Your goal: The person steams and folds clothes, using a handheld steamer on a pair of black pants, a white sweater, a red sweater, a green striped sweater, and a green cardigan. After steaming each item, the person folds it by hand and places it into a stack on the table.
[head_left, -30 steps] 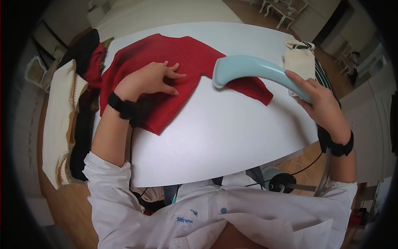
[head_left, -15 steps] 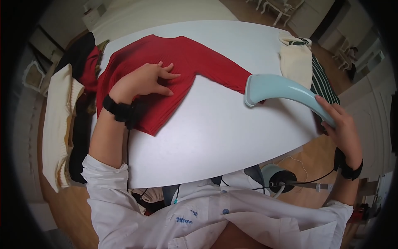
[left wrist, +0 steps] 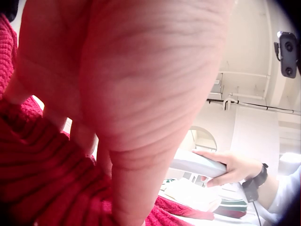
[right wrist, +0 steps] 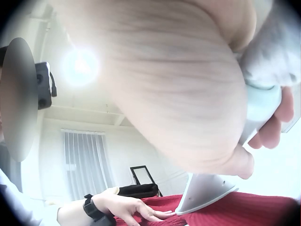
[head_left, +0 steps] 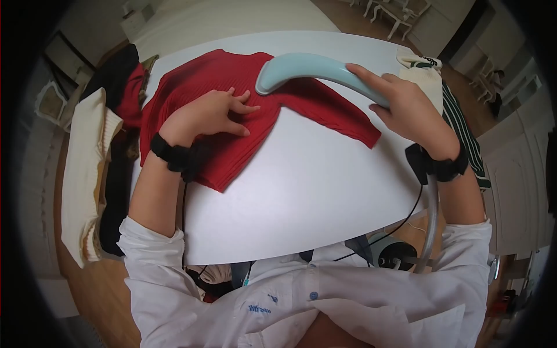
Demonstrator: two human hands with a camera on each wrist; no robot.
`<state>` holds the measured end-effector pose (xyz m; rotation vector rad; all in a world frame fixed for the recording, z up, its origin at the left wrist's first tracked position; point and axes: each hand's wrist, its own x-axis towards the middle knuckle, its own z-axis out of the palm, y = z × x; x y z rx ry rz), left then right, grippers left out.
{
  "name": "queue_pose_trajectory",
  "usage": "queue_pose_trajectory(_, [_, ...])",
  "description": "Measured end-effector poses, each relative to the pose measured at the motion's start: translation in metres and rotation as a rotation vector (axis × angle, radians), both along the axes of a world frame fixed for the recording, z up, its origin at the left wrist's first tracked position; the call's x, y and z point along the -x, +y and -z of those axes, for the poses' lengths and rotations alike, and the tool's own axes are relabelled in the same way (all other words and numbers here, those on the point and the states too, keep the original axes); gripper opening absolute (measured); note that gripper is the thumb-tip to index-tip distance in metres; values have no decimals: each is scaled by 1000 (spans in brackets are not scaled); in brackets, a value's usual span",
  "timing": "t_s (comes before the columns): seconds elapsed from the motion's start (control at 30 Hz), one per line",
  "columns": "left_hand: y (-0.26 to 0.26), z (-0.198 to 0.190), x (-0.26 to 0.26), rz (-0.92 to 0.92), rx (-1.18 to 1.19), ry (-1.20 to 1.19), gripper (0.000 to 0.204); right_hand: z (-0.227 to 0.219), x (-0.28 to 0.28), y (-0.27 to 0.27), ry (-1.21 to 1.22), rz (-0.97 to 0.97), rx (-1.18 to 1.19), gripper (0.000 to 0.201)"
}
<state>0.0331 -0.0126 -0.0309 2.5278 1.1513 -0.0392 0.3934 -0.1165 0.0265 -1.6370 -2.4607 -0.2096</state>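
Note:
A red ribbed sweater (head_left: 203, 75) lies on the white table (head_left: 301, 180), one sleeve stretched to the right. On its body rests my left hand (head_left: 212, 112), fingers spread and fingertips touching the knit. My right hand (head_left: 412, 110) grips the handle of a light blue handheld steamer (head_left: 313, 66). The steamer's head is over the sweater where the sleeve meets the body, just right of my left fingertips. In the right wrist view the steamer head (right wrist: 204, 193) is at the red fabric (right wrist: 254, 209), its lower edge against the knit, with my left hand (right wrist: 131, 207) beside it.
Cream (head_left: 81, 174), black and red garments are piled at the table's left edge. Cream and green-striped clothes (head_left: 461, 127) lie at the right edge. A grey hose (head_left: 430, 220) runs down from the right hand towards a round base (head_left: 391, 249) below the table.
The steamer first moved right along the sleeve, then came back left and up to the shoulder area, carried by my right hand. My left hand stays on the sweater.

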Motion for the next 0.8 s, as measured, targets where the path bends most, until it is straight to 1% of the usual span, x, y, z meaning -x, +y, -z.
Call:
queue_pose_trajectory(0.07, [1,2,-1,1,-7,5,64,15,19,23,6,-41,-134,74])
queue_pose_trajectory(0.17, [-1,-2,-2,-2,-21,20,65,20,47,39,18,-50,-178,71])
queue_pose_trajectory(0.27, [-2,-6,-4,-11,-1,14,65,17,51,48,16,-71,-162,68])
queue_pose_trajectory(0.3, [-2,-6,-4,-15,4,7,65,18,47,47,15,-68,-162,68])
queue_pose_trajectory(0.37, [-2,-6,-3,-26,11,-3,65,19,32,43,8,-75,-165,85])
queue_pose_trajectory(0.4, [-2,-7,-4,-26,30,-18,65,16,25,37,5,-82,-163,85])
queue_pose_trajectory(0.47, [-1,-6,-2,-31,50,-37,64,4,10,16,-2,-30,-45,90])
queue_pose_trajectory(0.5, [0,-3,-1,-28,28,-37,63,-3,2,4,-24,-16,-28,93])
queue_pose_trajectory(0.53, [0,-1,0,-22,7,-37,62,-9,-7,-10,-27,-17,-27,93])
queue_pose_trajectory(0.63, [1,0,0,-5,14,-66,63,-23,-36,-52,-60,88,42,89])
queue_pose_trajectory(0.73, [1,1,0,-15,6,-78,63,-25,-62,-96,-77,148,37,89])
queue_pose_trajectory(0.8, [0,-4,-3,-21,26,-74,63,-28,-76,-122,-69,256,59,87])
